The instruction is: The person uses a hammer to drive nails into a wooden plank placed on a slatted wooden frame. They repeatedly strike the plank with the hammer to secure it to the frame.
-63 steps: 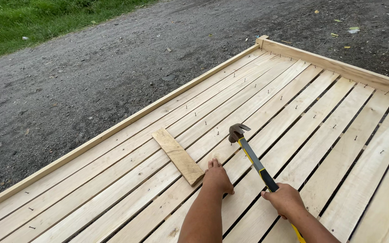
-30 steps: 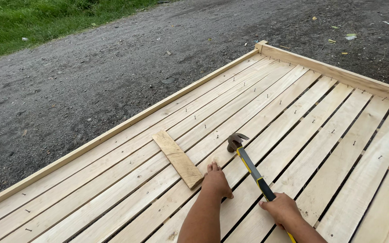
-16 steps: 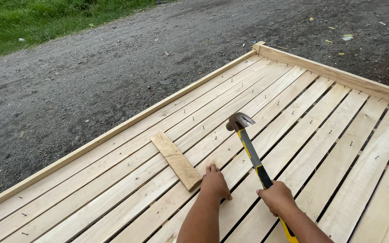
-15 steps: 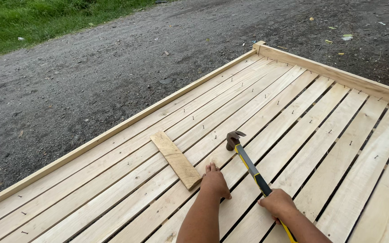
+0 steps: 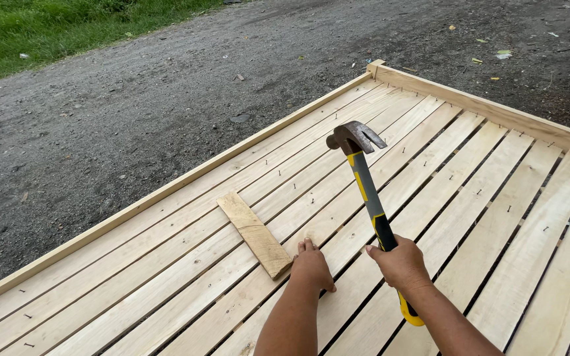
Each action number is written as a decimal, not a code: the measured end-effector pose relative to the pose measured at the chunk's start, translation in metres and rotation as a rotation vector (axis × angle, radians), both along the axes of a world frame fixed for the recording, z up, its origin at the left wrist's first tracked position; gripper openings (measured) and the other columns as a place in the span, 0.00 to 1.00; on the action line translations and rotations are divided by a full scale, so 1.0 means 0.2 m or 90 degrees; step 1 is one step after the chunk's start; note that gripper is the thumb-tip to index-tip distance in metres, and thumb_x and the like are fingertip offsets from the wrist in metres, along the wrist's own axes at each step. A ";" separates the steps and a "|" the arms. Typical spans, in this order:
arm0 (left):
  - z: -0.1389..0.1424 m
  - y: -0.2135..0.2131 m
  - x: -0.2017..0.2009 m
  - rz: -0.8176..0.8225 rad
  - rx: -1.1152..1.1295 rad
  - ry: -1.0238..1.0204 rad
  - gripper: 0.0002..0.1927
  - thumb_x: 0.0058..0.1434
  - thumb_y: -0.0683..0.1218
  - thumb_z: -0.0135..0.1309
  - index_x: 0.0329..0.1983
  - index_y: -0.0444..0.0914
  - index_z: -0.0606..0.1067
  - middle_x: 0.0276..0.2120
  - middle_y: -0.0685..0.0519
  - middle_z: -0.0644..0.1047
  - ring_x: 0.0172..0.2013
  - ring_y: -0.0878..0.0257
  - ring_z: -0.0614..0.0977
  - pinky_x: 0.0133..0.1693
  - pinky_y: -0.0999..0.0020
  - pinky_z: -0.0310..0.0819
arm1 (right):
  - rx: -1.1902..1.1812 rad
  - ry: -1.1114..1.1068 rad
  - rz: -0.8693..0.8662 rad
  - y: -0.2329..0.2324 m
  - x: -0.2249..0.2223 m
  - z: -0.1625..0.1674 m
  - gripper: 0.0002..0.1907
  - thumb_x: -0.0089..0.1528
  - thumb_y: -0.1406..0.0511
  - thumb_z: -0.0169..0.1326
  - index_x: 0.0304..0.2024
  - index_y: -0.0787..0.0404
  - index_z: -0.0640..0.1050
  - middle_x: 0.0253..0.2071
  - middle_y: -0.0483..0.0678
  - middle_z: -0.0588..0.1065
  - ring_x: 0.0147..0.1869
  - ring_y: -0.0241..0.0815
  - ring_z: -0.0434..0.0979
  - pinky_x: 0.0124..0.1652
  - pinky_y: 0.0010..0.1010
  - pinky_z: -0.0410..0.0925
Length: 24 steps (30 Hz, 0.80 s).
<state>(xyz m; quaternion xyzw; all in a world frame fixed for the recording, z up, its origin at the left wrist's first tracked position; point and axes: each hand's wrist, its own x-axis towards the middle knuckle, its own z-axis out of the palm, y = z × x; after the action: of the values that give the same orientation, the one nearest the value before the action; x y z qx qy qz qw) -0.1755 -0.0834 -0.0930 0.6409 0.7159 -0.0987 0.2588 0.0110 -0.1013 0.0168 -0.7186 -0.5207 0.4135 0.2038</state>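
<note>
Right hand (image 5: 400, 265) fisted on hammer (image 5: 371, 198), head raised above slats (image 5: 430, 171). Left hand (image 5: 311, 267) fingertips down on slat, likely pinching nail; can't tell. Scrap block (image 5: 255, 234) just left of it. We'd strike square, short swing, fingers low.

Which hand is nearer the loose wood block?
Left. The left hand rests just right of the block, almost touching; the right hand grips the hammer farther right.
</note>
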 end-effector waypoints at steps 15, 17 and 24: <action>0.02 -0.01 0.00 -0.006 -0.001 -0.008 0.67 0.45 0.55 0.77 0.77 0.28 0.46 0.77 0.38 0.38 0.76 0.45 0.45 0.71 0.55 0.53 | -0.229 -0.084 0.021 -0.02 0.08 -0.32 0.17 0.64 0.61 0.61 0.49 0.64 0.75 0.19 0.45 0.71 0.15 0.38 0.70 0.18 0.31 0.68; 0.01 -0.01 0.00 0.002 -0.002 -0.010 0.62 0.44 0.54 0.77 0.74 0.28 0.53 0.78 0.37 0.39 0.76 0.46 0.46 0.71 0.55 0.54 | -0.279 -0.142 0.048 -0.02 0.11 -0.37 0.14 0.64 0.63 0.58 0.49 0.64 0.77 0.20 0.46 0.72 0.15 0.40 0.70 0.18 0.34 0.67; 0.02 0.09 -0.14 -0.027 0.005 -0.033 0.46 0.43 0.66 0.66 0.62 0.36 0.77 0.64 0.44 0.76 0.64 0.49 0.76 0.65 0.57 0.67 | -0.304 -0.176 0.086 0.02 0.16 -0.59 0.17 0.62 0.61 0.59 0.49 0.65 0.78 0.23 0.49 0.78 0.18 0.43 0.76 0.21 0.36 0.71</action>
<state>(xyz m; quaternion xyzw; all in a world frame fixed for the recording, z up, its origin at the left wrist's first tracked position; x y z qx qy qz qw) -0.2039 -0.0645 -0.0895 0.6595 0.6954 -0.0851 0.2725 0.0426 -0.0982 -0.1017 -0.7596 -0.4780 0.4352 -0.0718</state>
